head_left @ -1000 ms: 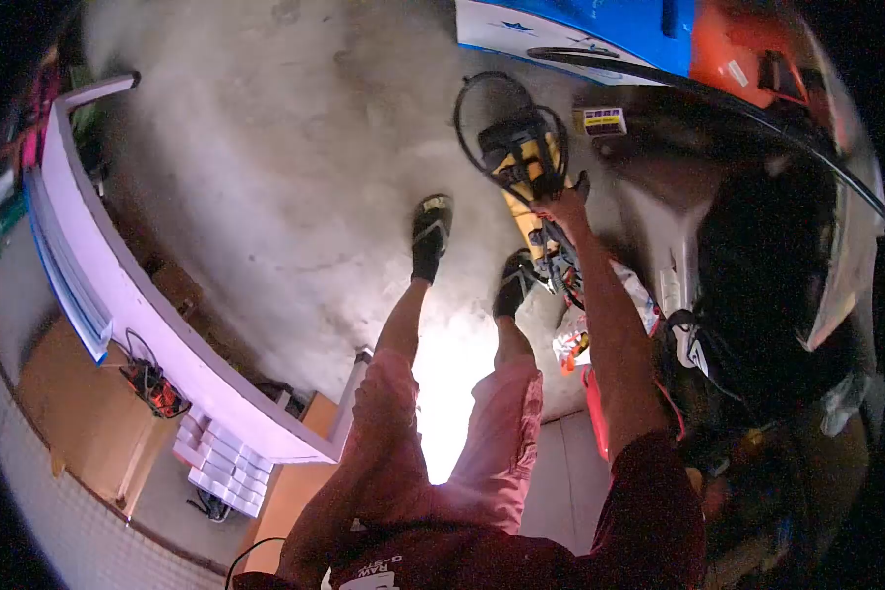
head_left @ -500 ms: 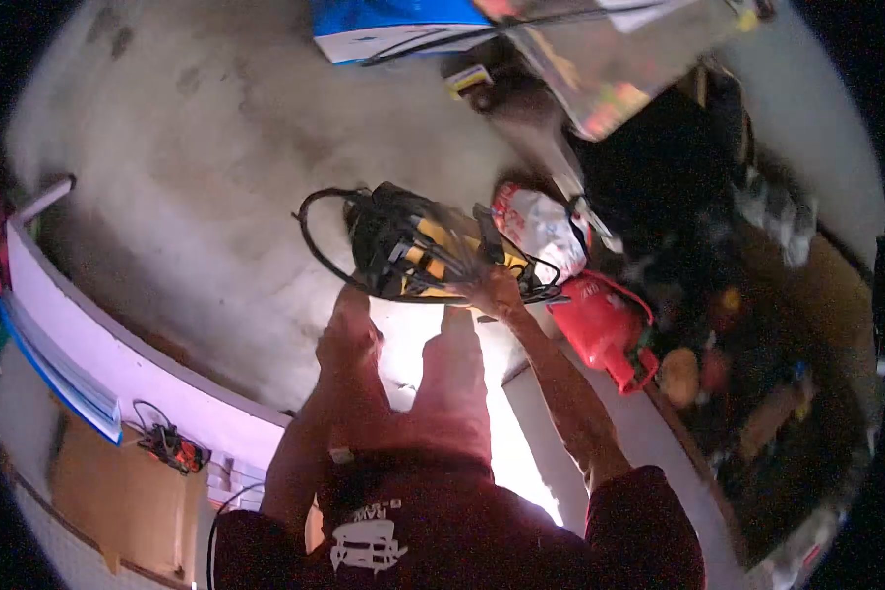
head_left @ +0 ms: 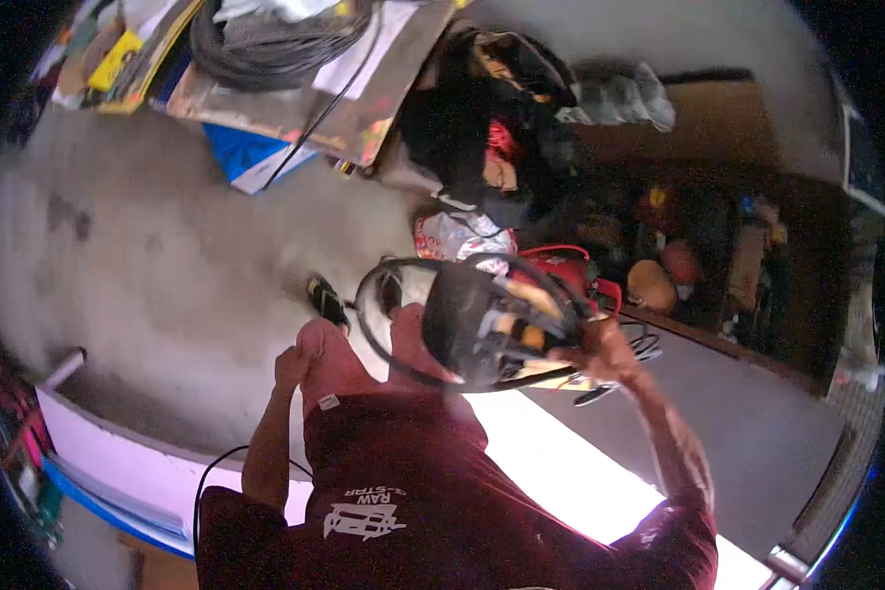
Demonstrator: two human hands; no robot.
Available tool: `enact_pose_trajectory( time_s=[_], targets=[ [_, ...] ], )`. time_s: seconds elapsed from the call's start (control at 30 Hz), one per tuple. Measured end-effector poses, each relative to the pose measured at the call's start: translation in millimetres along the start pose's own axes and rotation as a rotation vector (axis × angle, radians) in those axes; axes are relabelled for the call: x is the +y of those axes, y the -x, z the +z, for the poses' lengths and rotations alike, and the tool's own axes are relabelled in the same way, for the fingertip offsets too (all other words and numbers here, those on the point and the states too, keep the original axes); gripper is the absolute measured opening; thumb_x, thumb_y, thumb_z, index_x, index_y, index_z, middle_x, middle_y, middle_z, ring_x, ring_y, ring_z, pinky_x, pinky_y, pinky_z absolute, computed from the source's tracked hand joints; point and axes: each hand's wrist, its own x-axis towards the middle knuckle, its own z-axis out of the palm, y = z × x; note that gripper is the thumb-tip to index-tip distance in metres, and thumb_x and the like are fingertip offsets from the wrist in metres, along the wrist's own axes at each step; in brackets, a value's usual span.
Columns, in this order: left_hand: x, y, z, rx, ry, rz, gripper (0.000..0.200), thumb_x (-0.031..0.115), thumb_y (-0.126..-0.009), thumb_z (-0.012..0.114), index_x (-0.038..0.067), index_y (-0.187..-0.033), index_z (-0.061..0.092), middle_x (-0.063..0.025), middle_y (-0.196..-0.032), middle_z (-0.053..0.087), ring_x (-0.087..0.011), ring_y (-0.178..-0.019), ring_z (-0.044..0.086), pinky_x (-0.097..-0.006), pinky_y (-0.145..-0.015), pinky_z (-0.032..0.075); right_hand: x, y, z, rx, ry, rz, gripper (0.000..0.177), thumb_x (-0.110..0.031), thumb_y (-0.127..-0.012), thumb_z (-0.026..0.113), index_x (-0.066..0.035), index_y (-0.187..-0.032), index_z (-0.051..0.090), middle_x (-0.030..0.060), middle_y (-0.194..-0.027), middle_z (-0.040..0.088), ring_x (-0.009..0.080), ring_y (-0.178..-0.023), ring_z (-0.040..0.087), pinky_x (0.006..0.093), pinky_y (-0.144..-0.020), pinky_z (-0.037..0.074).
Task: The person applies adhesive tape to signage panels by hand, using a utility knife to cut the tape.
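A yellow-and-black corded power tool (head_left: 472, 320) hangs in front of my right thigh, blurred by motion. My right hand (head_left: 605, 354) is closed on its right end. A loop of its black cable (head_left: 366, 305) curves around the tool's left side, and more cable coils show beside my wrist. My left hand (head_left: 288, 367) is down against my left knee, its fingers mostly hidden. Behind the tool are a silver-and-red plastic bag (head_left: 452, 236) and a red container (head_left: 560, 264), which the tool and cable partly cover.
A grey counter (head_left: 737, 393) runs along my right, beside a dark shelf area with several items. Ahead stands a board-topped surface with a coil of black cable (head_left: 275, 64); a blue box (head_left: 241, 152) is under it. A pale purple panel (head_left: 118, 447) lies to my left.
The power tool has come up and to the right in my right hand, closer to me. My view has turned to the right, bringing the counter into sight.
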Motion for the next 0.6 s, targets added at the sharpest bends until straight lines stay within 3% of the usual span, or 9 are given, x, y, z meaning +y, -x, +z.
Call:
enact_pose_trajectory(
  time_s=[0.03, 0.1, 0.13, 0.27, 0.3, 0.37, 0.4, 0.5, 0.6],
  targets=[
    [2.8, -2.6, -10.2, -0.032, -0.054, -0.031, 0.044, 0.045, -0.095, 0.053, 0.005, -0.092, 0.072, -0.0189, -0.096, 0.07, -0.037, -0.09, 0.069, -0.0482, -0.081, 0.055, 2.7, 18.1, -24.6, 0.027, -0.024, -0.032, 0.057, -0.029, -0.086, 0.079, 0.006, -0.126, 0.057, 0.0144, -0.113, 0.068, 0.0202, -0.096, 0.064, 0.039, -0.086, 0.056],
    [4.4, -14.6, -25.0, -0.042, -0.109, -0.039, 0.042, 0.044, -0.094, 0.055, 0.005, -0.092, 0.072, -0.0174, -0.096, 0.07, -0.0348, -0.093, 0.069, -0.0469, -0.084, 0.054, 8.3, 43.6, -69.7, 0.032, -0.432, -0.153, 0.082, -0.061, -0.094, 0.058, 0.007, -0.137, 0.043, 0.0206, -0.124, 0.059, 0.0289, -0.108, 0.063, 0.0452, -0.093, 0.055],
    [2.6, -19.4, -29.4, -0.026, -0.106, -0.017, 0.04, 0.043, -0.094, 0.056, 0.005, -0.092, 0.072, -0.0163, -0.096, 0.071, -0.0336, -0.093, 0.069, -0.0461, -0.086, 0.054, 72.2, 31.0, -79.2, 0.0, -1.199, -0.121, 0.089, -0.067, -0.092, 0.055, 0.005, -0.142, 0.038, 0.0213, -0.128, 0.056, 0.032, -0.109, 0.064, 0.0455, -0.095, 0.055],
    [-5.5, -46.7, -56.6, -0.127, -0.177, 0.056, 0.027, 0.031, -0.091, 0.061, 0.007, -0.096, 0.072, -0.0102, -0.091, 0.071, -0.0292, -0.086, 0.069, -0.0422, -0.078, 0.057, 46.2, 38.1, -169.3, 0.451, -0.615, -0.124, 0.068, -0.052, -0.08, 0.079, 0.001, -0.117, 0.057, 0.0071, -0.1, 0.059, 0.0154, -0.083, 0.061, 0.0334, -0.071, 0.051],
    [-5.9, -55.3, -60.7, -0.148, -0.139, 0.054, 0.024, 0.028, -0.09, 0.062, 0.007, -0.096, 0.072, -0.009, -0.09, 0.071, -0.0281, -0.082, 0.07, -0.0416, -0.074, 0.058, 25.9, 30.6, -200.6, 0.498, -0.167, -0.09, 0.056, -0.048, -0.08, 0.081, 0.001, -0.103, 0.065, 0.0011, -0.082, 0.059, 0.0109, -0.071, 0.056, 0.0293, -0.061, 0.045],
    [22.2, -64.6, -84.1, -0.033, 0.5, -0.414, 0.02, 0.025, -0.089, 0.064, 0.009, -0.099, 0.07, -0.0073, -0.089, 0.07, -0.0264, -0.074, 0.068, -0.0421, -0.065, 0.057, 33.6, -2.4, -245.8, 0.579, -0.073, -0.065, 0.046, -0.044, -0.083, 0.079, 0.0, -0.076, 0.063, -0.0063, -0.062, 0.046, 0.0082, -0.062, 0.042, 0.0287, -0.054, 0.032],
    [28.5, -58.4, -85.5, 0.018, 0.822, -0.634, 0.019, 0.023, -0.088, 0.064, 0.01, -0.101, 0.07, -0.0065, -0.089, 0.069, -0.0255, -0.071, 0.068, -0.0423, -0.061, 0.057, 8.7, 2.2, -256.5, 0.557, -0.201, -0.094, 0.039, -0.036, -0.085, 0.079, 0.002, -0.095, 0.071, 0.0024, -0.077, 0.068, 0.0114, -0.066, 0.054, 0.0315, -0.063, 0.045],
    [51.2, -54.2, -100.6, 0.011, 1.024, -0.754, 0.028, 0.03, -0.089, 0.066, 0.01, -0.109, 0.066, -0.0076, -0.089, 0.068, -0.0256, -0.069, 0.067, -0.0436, -0.056, 0.056, 29.0, -75.5, -316.6, 0.506, -0.21, -0.024, 0.038, -0.036, -0.086, 0.079, 0.0, -0.094, 0.071, 0.0002, -0.076, 0.065, 0.0101, -0.067, 0.052, 0.0307, -0.061, 0.043],
    [81.4, -50.3, -111.5, -0.023, 1.162, -0.898, 0.035, 0.034, -0.09, 0.067, 0.009, -0.115, 0.064, -0.009, -0.094, 0.069, -0.0258, -0.073, 0.068, -0.0438, -0.058, 0.057, 34.8, -169.5, -355.0, 0.553, -0.239, -0.249, 0.036, -0.034, -0.088, 0.078, -0.001, -0.099, 0.07, -0.0012, -0.082, 0.066, 0.0082, -0.071, 0.052, 0.0285, -0.063, 0.044]
  ],
)
